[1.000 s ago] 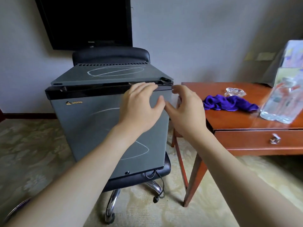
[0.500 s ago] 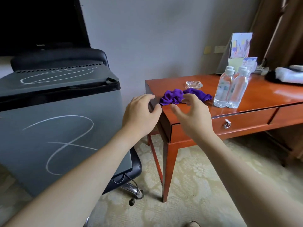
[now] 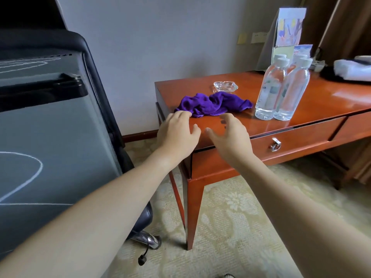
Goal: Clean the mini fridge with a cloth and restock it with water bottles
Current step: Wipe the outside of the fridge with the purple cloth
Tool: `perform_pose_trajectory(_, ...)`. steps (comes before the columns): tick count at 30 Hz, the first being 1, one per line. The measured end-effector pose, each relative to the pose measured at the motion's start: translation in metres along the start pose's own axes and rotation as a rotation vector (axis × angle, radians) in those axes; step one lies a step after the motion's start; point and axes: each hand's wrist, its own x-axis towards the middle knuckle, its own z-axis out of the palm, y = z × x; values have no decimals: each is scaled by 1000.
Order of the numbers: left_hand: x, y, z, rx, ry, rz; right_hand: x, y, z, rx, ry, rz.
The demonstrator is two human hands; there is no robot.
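Observation:
A crumpled purple cloth point(image 3: 212, 104) lies near the left end of the red-brown wooden desk point(image 3: 331, 99). My left hand point(image 3: 177, 134) hovers over the desk's left corner, fingers loosely spread, fingertips just short of the cloth's near edge. My right hand point(image 3: 228, 135) is beside it, fingers relaxed and empty, a little in front of the cloth. Several clear water bottles point(image 3: 281, 87) with white caps stand upright to the right of the cloth. The grey mini fridge point(image 3: 50, 141), door closed, sits on a black chair at the left.
A small glass ashtray point(image 3: 225, 86) sits behind the cloth. A printed card stand point(image 3: 289, 29) rises behind the bottles, and a white towel point(image 3: 353, 69) lies at the desk's far right. A drawer with a metal ring pull point(image 3: 275, 145) faces me. The floor is patterned carpet.
Both hands left the fridge's door edge and swung right to the desk. The view turned right with them, and the hands have come closer to the purple cloth.

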Motion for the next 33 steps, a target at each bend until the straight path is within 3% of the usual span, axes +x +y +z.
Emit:
perform_pose_trajectory(6,44,-14,45,46,-28,17,49,17,32,-80,-81,-79)
perform_pose_trajectory(13,94,-38,81,140,-50,5,105,36,59,-216,-29,-162)
perform_pose_trajectory(18,115,-49,90,124,-134,-99,128,41,65,-334,-17,-184)
perform_pose_trajectory(33,27,-37,24,-21,31,-25,57,-3,31,-225,55,-293)
